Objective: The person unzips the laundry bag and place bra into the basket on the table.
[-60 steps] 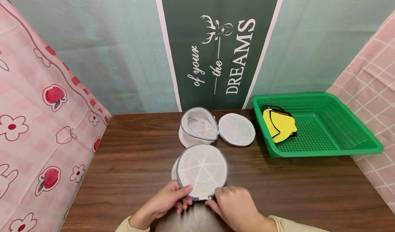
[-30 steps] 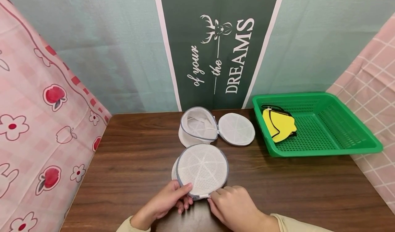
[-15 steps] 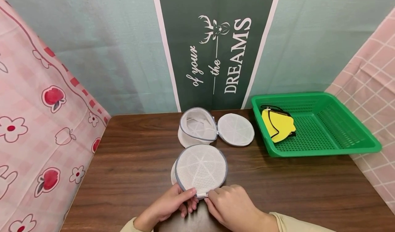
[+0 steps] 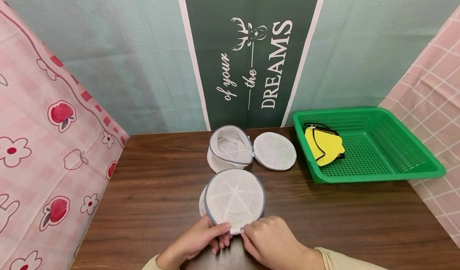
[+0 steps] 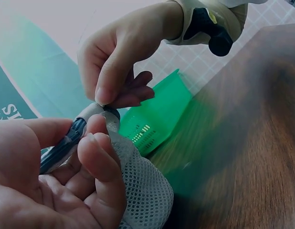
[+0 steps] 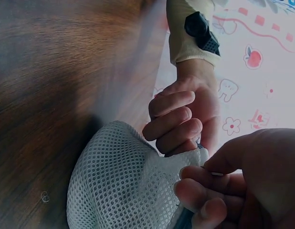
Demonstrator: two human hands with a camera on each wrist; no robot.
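Observation:
A round white mesh laundry bag [image 4: 235,196] with grey-blue edging is tipped toward me at the middle front of the table. My left hand [image 4: 195,237] grips its near rim, thumb on top and fingers beneath. Just right of that thumb, a small white fabric tab [image 4: 236,231] shows on the rim. My right hand [image 4: 272,240] pinches at the rim beside the tab; what lies between its fingertips is mostly hidden. The dark zipper [image 5: 64,145] runs through the left hand's grip in the left wrist view. In the right wrist view the mesh side [image 6: 109,181] bulges over the table.
Behind it stands a second white mesh bag [image 4: 221,162], unzipped, its round lid [image 4: 275,151] laid out to the right. A green plastic basket [image 4: 377,176] at the back right holds a yellow item with black straps [image 4: 325,144]. Cloth hangs along the back and both sides.
My left hand has slid slightly right along the rim, bringing its thumb closer to the white tab and my right hand. The right hand keeps its pinch, and the bag barely shifts.

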